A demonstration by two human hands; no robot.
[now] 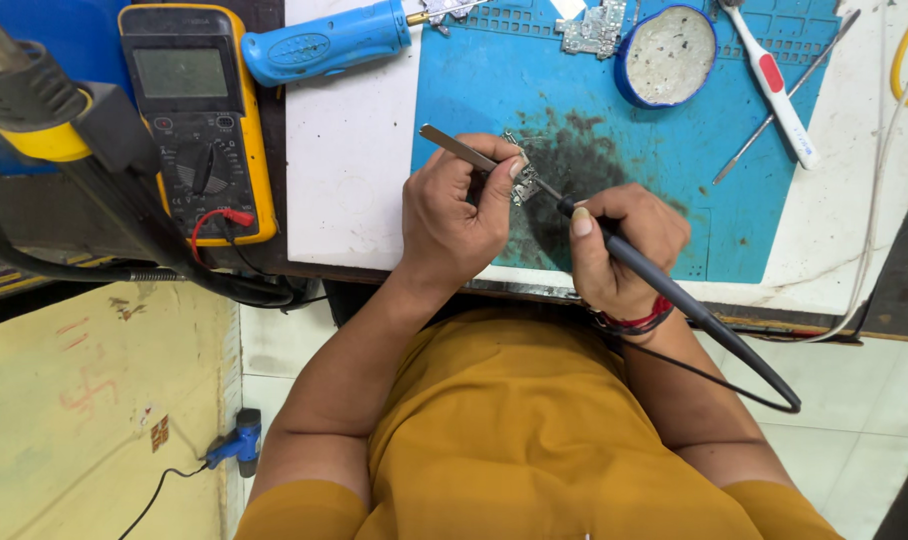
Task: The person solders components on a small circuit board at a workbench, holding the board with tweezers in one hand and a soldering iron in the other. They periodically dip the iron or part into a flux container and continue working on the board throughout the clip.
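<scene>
Currently my right hand is closed in a pen grip on the soldering iron, tip angled down onto the small circuit part. Left hand is pinched shut on metal tweezers, their points at that same part, pinning it to the blue work mat. Part sits on the dark scorched patch of the mat, just beyond my left fingertips.

Progress, as I read it: the joint is in work, iron and tweezers both on the part, so the soldering looks underway, not finished. Can't tell whether solder has flowed; too small to see.

Outward: another small board lies at the mat's far edge, untouched, beside a round blue tin. White-and-red brush and a thin metal probe lie to the right. Blue-handled screwdriver at the far left of the mat, yellow multimeter beyond it, hot-air nozzle at the left edge.
</scene>
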